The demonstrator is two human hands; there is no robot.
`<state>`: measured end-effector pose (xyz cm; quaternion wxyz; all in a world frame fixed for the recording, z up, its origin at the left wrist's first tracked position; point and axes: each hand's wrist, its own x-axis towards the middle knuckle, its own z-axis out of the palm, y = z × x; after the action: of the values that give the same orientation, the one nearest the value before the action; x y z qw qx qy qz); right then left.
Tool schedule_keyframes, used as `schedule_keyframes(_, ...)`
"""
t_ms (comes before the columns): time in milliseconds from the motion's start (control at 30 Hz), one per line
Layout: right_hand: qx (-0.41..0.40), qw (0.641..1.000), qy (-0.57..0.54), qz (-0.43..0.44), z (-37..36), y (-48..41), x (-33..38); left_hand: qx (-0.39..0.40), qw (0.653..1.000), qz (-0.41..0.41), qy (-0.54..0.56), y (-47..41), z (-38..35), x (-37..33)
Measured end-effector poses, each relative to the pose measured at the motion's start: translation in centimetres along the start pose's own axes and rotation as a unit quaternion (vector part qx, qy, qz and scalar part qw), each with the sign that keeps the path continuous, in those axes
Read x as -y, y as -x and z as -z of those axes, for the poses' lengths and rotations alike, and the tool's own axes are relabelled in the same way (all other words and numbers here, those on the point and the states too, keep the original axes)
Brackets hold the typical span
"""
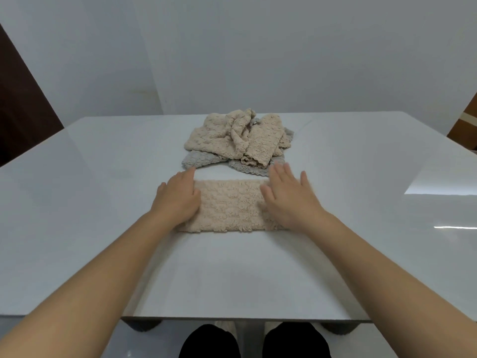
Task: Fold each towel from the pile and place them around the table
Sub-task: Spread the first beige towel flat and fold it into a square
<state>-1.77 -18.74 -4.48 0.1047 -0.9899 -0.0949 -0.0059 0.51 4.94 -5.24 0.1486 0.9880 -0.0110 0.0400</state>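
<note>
A: What sits closest in the head view?

B: Two bare forearms reach in from the bottom corners. Between them, under the near edge of the table (103,202), are the person's knees (209,342) in dark cloth.

A: And the hands?

B: The left hand (178,200) lies flat with its fingers straight on the left end of a beige towel (229,205). It grips nothing. The right hand (291,200) is over the right end with its fingers spread and straight, and it also holds nothing. It is a little blurred, so I cannot tell whether its palm presses the cloth.

A: How does that towel lie?

B: It is folded into a long band running left to right, flat on the white tabletop at the middle of the table.

A: Where is the pile?

B: The pile (237,140) is just beyond the band, near the far edge. It has crumpled beige towels on top and grey towels (192,160) showing underneath. The left fingertips come near the grey edge.

A: Anything else?

B: There is a pale wall behind and a dark panel (20,112) at the far left.
</note>
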Motion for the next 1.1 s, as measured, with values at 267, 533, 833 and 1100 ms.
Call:
schedule_keyframes(267,0.050,0.997,0.037,0.044,-3.7,-2.1,3.2,0.008,0.997,-0.058,-0.044,-2.6,0.7,0.5)
schedule_keyframes(533,0.035,0.998,0.032,0.041,-4.0,-2.0,3.3,-0.019,0.994,-0.087,-0.055,-1.1,-1.1,-1.9)
schedule_keyframes(833,0.033,0.998,0.024,0.042,-3.9,-1.9,3.2,0.054,0.995,0.072,0.043,-3.5,1.2,-1.3)
schedule_keyframes(1100,0.040,0.998,0.024,0.041,-3.9,-2.0,3.1,0.229,0.875,0.251,0.344,-4.1,2.5,0.7)
